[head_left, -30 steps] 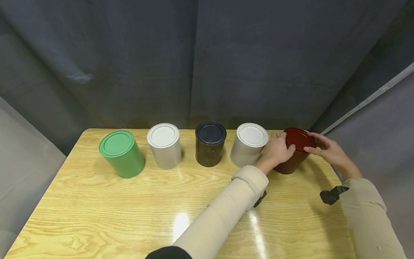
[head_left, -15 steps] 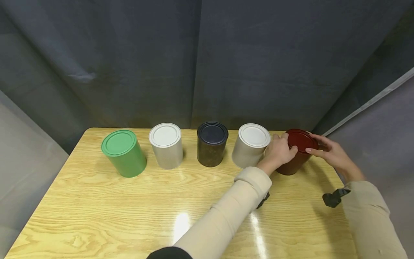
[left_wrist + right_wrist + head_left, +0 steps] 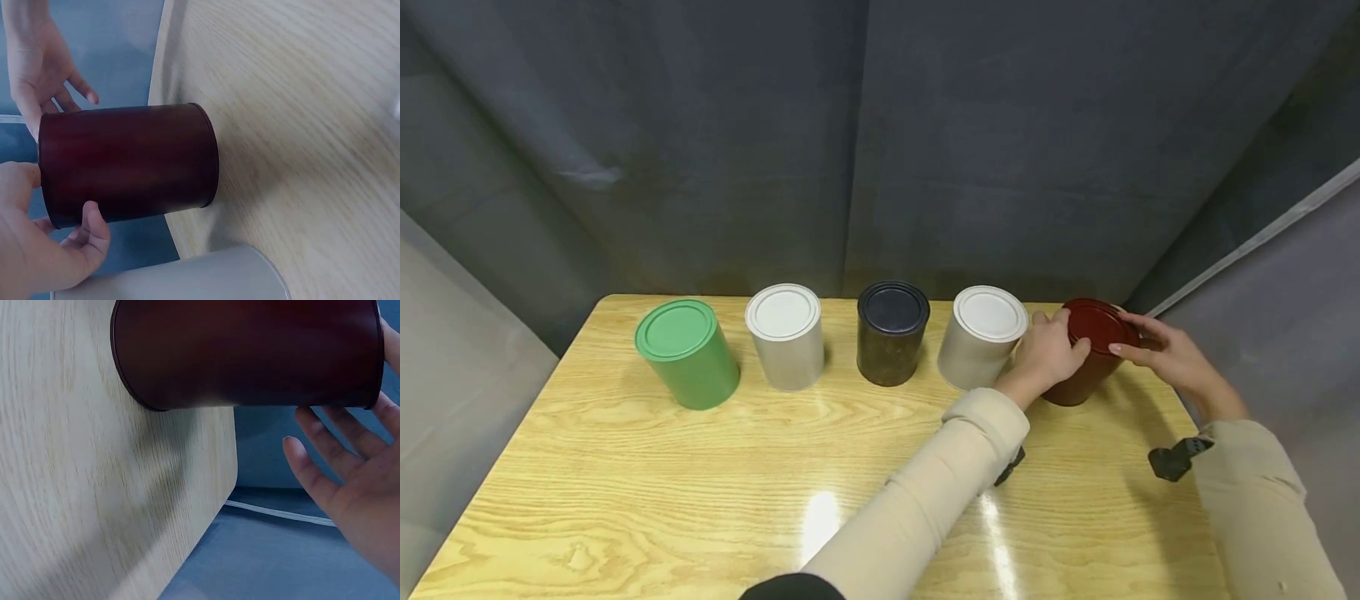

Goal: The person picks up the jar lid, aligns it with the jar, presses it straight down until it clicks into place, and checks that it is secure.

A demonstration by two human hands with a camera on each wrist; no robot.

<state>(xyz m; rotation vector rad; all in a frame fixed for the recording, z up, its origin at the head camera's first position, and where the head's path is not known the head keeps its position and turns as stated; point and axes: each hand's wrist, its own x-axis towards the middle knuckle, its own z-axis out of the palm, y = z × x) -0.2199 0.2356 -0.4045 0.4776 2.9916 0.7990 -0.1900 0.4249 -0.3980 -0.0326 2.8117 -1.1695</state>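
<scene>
At the right end of a row of lidded cans stands a dark red can (image 3: 1097, 329), upright on the wooden table (image 3: 715, 475). My left hand (image 3: 1041, 354) holds its upper left side, thumb in front and fingers toward the back. On the opposite side my right hand (image 3: 1168, 354) grips near the rim, its thumb at the front edge. The right wrist view has the right hand's fingers (image 3: 322, 440) spread behind the can's side, one fingertip apart from it. A white can (image 3: 977, 350) is close beside the left hand; its base shows in the left wrist view.
Left of it stand a black can (image 3: 890, 346), another white can (image 3: 790, 354) and a green can (image 3: 696, 367), spaced apart. A dark curtain (image 3: 775, 150) hangs behind the table's back edge, and a pale curtain (image 3: 1292, 325) borders the right side.
Both hands keep their places on the dark red can. The whole scene has shifted slightly right in the head view since a second ago; the cans stand as before.
</scene>
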